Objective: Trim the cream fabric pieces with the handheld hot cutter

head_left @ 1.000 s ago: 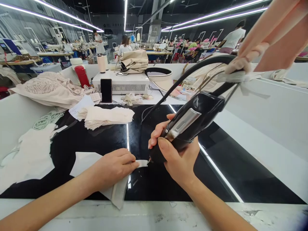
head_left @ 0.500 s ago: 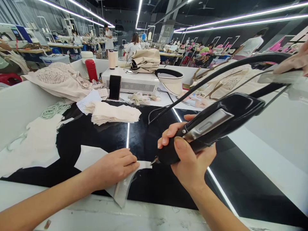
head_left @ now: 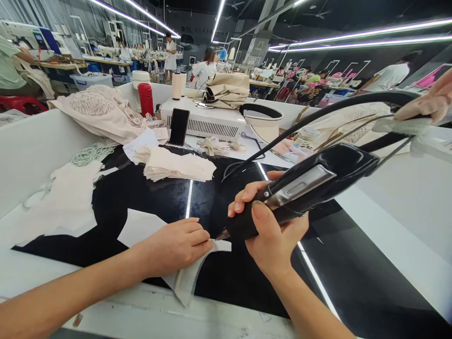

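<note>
My right hand [head_left: 271, 230] is wrapped round a black handheld tool [head_left: 300, 188] with a metal plate on its side. Its pointed tip touches or hovers just over the upper edge of a pale fabric piece [head_left: 189, 282]. My left hand [head_left: 180, 247] lies on that fabric, pressing it against the black board [head_left: 240, 282], fingers together and pointing right. A narrow end of the fabric sticks out to the right of my fingertips. White sheet material [head_left: 139, 226] shows behind my left wrist. A black cable [head_left: 318, 113] arches from the tool's far end.
Behind the board are a fabric stack [head_left: 176, 162], a phone [head_left: 179, 126], a red bottle [head_left: 145, 99] and a white vented box [head_left: 212, 125]. Cut pieces [head_left: 67, 202] and green cord [head_left: 92, 153] lie left. Another hand [head_left: 427, 101] shows at the upper right. People sit and stand farther back.
The tool tip has moved left along the fabric edge, from its right end to near my left fingertips. The camera view has shifted slightly left.
</note>
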Action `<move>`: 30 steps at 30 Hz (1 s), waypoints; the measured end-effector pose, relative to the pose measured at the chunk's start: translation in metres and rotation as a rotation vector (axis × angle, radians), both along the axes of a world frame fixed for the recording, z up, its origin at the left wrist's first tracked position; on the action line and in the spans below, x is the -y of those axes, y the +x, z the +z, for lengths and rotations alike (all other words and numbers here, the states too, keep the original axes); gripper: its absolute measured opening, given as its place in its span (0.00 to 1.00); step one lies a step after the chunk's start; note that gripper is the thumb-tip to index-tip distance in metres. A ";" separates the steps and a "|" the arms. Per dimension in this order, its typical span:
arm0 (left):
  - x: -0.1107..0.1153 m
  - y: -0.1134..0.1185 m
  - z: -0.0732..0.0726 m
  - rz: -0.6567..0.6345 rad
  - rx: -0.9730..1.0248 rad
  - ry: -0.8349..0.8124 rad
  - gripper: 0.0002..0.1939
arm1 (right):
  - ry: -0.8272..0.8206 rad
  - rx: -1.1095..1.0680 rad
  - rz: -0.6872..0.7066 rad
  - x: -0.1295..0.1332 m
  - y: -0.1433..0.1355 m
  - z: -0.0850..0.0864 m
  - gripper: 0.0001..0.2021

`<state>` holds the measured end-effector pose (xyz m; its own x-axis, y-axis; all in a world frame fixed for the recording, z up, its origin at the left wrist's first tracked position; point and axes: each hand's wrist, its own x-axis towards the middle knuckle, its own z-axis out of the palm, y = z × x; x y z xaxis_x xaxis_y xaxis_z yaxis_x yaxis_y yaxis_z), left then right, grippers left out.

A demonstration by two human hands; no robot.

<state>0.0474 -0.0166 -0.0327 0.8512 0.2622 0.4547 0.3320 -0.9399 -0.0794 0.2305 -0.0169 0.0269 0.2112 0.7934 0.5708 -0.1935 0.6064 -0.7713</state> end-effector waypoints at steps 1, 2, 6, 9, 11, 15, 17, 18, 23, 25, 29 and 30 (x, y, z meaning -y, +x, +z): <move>0.000 0.000 0.000 -0.003 0.002 0.001 0.12 | 0.005 0.010 -0.001 0.000 0.000 0.000 0.17; 0.000 0.000 0.000 -0.004 0.002 0.003 0.12 | 0.005 0.018 -0.002 0.000 0.000 0.001 0.17; 0.000 0.000 -0.001 0.005 -0.010 0.012 0.11 | -0.012 0.007 -0.021 0.002 0.004 0.005 0.17; 0.000 0.000 -0.003 0.003 -0.007 0.013 0.10 | 0.014 -0.012 -0.054 0.003 0.009 0.008 0.16; 0.000 0.000 -0.003 0.004 -0.012 0.008 0.10 | 0.022 0.001 -0.061 0.003 0.011 0.008 0.16; 0.000 -0.001 -0.004 0.004 -0.035 -0.003 0.10 | 0.000 0.022 -0.065 0.003 0.013 0.003 0.17; 0.000 -0.001 -0.004 0.000 -0.036 -0.007 0.10 | -0.005 0.018 -0.057 0.003 0.013 0.002 0.17; 0.000 -0.001 -0.004 -0.001 -0.036 -0.011 0.10 | -0.008 0.013 -0.051 0.003 0.013 0.003 0.17; 0.000 -0.001 -0.002 -0.016 -0.007 -0.004 0.11 | 0.000 -0.044 -0.014 0.009 0.009 0.010 0.17; 0.000 -0.001 0.000 -0.024 -0.001 0.002 0.11 | -0.004 -0.042 0.006 0.012 0.007 0.011 0.18; 0.000 -0.001 0.003 -0.027 -0.010 0.002 0.11 | -0.009 -0.016 0.024 0.014 0.005 0.005 0.20; 0.000 -0.001 0.003 -0.030 -0.012 0.005 0.11 | -0.008 -0.014 0.026 0.014 0.004 0.004 0.20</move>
<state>0.0466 -0.0163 -0.0296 0.8639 0.2346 0.4457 0.3029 -0.9490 -0.0876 0.2346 -0.0305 0.0307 0.1979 0.8032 0.5619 -0.2198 0.5950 -0.7731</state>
